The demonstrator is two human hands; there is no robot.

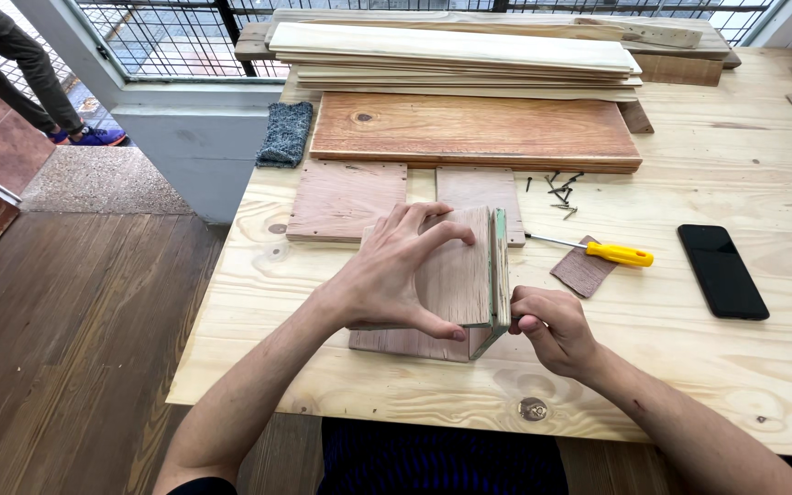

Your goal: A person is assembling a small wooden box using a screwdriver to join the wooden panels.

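My left hand [396, 275] grips a small plywood assembly [469, 275] standing on the workbench, fingers spread over its upright panel. A second panel with a green edge [500, 266] stands against its right side. My right hand [550, 328] is curled into a fist at the lower right corner of that green-edged panel, pinching something small and dark against it; I cannot tell what it is. A flat plywood piece [405, 344] lies under the assembly.
Two plywood squares [346, 200] lie behind. A yellow-handled screwdriver [618, 254], a brown sandpaper scrap [583, 269], loose screws [561, 194] and a black phone [721, 271] lie right. Stacked boards [469, 133] fill the back. A person's legs [20, 73] stand far left.
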